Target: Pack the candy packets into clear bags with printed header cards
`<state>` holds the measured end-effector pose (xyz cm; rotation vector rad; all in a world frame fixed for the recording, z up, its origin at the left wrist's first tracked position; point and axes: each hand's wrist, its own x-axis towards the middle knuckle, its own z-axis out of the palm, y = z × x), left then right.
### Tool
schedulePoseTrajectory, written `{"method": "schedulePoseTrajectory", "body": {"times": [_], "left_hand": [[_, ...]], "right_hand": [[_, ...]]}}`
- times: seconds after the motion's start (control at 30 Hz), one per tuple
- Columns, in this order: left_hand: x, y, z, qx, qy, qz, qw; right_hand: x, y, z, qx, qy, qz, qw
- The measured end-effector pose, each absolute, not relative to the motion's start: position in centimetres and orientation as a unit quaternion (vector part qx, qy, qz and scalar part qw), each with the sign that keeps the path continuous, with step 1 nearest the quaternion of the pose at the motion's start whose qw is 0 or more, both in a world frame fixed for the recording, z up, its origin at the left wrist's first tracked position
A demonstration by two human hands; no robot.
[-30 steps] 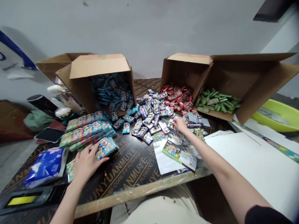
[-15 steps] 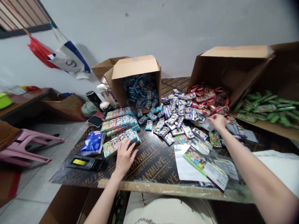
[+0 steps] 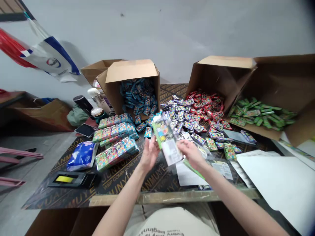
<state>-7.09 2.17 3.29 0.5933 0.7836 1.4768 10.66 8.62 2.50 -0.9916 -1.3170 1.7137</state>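
Note:
A flat printed plastic packaging bag (image 3: pixel 165 139), green and black with a pale label panel, is held up over the table, blurred by motion. My right hand (image 3: pixel 190 152) pinches its right edge. At its left edge is my left hand (image 3: pixel 149 154), fingers apart and close to the bag; whether they touch it is hard to tell. Behind the bag lies a loose heap of small purple-and-white packets (image 3: pixel 180 114). Left of my left hand are stacked wrapped packs (image 3: pixel 116 152) of colourful little boxes.
Cardboard boxes on their sides hold blue packets (image 3: pixel 140 95), red packets (image 3: pixel 206 106) and green packets (image 3: pixel 263 113). At left lie a blue tissue pack (image 3: pixel 82 155), a black tape cutter (image 3: pixel 72 179) and a phone (image 3: pixel 85 130). White sheets (image 3: pixel 270 180) cover the right side.
My left hand has left the wrapped packs and moved right to the bag. My right hand has come back from the heap toward the middle and now holds the bag up. The view has shifted right.

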Motion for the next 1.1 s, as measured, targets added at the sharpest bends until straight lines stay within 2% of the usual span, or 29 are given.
{"method": "schedulePoseTrajectory", "body": {"times": [0.03, 0.1, 0.13, 0.27, 0.33, 0.53, 0.7, 0.8, 0.9, 1.03, 1.1], "left_hand": [[-6.1, 2.2, 3.4, 0.23, 0.305, 0.636, 0.67], [-4.8, 1.8, 3.2, 0.188, 0.262, 0.616, 0.719], [-4.4, 1.3, 3.1, 0.177, 0.254, 0.611, 0.729], [-4.3, -1.0, 2.3, 0.199, 0.297, 0.603, 0.713], [-4.5, -2.1, 2.0, 0.231, 0.335, 0.568, 0.715], [-5.2, -3.6, 1.6, 0.316, 0.356, 0.496, 0.726], [-6.2, -4.1, 2.7, 0.355, 0.379, 0.493, 0.698], [-6.2, -4.6, 3.4, 0.368, 0.41, 0.488, 0.677], [-6.2, -4.8, 3.4, 0.354, 0.428, 0.485, 0.676], [-6.7, -4.6, 3.0, 0.295, 0.445, 0.52, 0.667], [-7.3, -4.6, 2.8, 0.273, 0.443, 0.517, 0.679]], "right_hand": [[9.6, 6.6, 1.9, -0.371, -0.49, 0.712, 0.34], [8.3, 3.8, 1.0, -0.386, -0.489, 0.708, 0.333], [8.0, 3.1, 0.7, -0.41, -0.515, 0.663, 0.357], [8.7, 3.5, 1.3, -0.466, -0.65, 0.348, 0.489], [9.3, 4.4, 2.3, -0.425, -0.702, 0.292, 0.492], [10.1, 5.9, 5.3, -0.318, -0.788, 0.364, 0.381], [10.6, 6.3, 6.2, -0.193, -0.87, 0.401, 0.21], [10.5, 6.5, 6.6, -0.192, -0.869, 0.421, 0.173], [9.9, 6.8, 6.7, -0.196, -0.853, 0.451, 0.173], [8.8, 6.7, 5.4, -0.31, -0.761, 0.471, 0.322], [8.4, 6.1, 4.2, -0.363, -0.688, 0.522, 0.35]]}}
